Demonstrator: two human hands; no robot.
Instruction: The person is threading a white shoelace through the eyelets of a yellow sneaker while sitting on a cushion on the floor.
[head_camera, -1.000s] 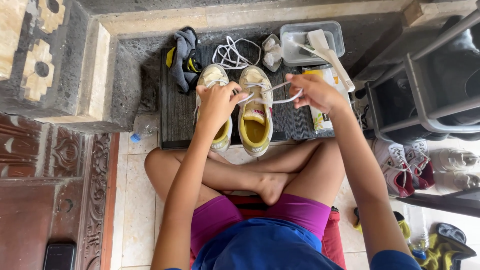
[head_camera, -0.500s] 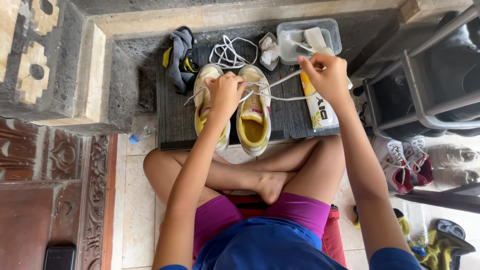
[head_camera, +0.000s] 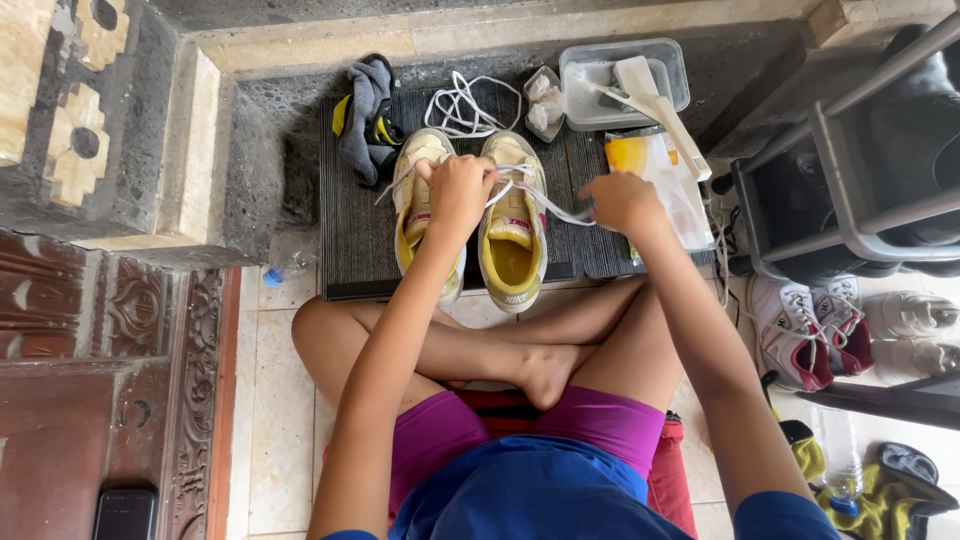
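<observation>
Lowered and drawn in toward the shoes since half a second ago: right hand (head_camera: 620, 200), earlier raised up by the clear plastic tub (head_camera: 672, 60), now level with the eyelets, fist closed on a white lace (head_camera: 548, 206). Left hand (head_camera: 460, 190) almost unchanged, curled shut over the tongue and eyelet rows of a cream and yellow shoe (head_camera: 424, 150), pinning it to the dark ribbed mat (head_camera: 350, 240). Lace run shorter and flatter than before, stretched across from that shoe toward the right fist, passing over the toe end of the matching second shoe (head_camera: 514, 255), which lies just beside the first.

Seen from above, legs crossed on pale tiles, both shoes toe-away on the mat.

Judged best for this step: keep the left grip firm on the upper to stop the shoe sliding; pull the lace level and steady rather than upward; take out slack evenly on both sides; check for twists before the next eyelet, since the lace looks flat.

Also on or near the mat: spare loose lace (head_camera: 460, 105) coiled beyond the toes, grey cloth (head_camera: 365, 115) to the left, brush (head_camera: 655, 100) resting in the tub, yellow and white pouch (head_camera: 655, 175) by the right hand.
</observation>
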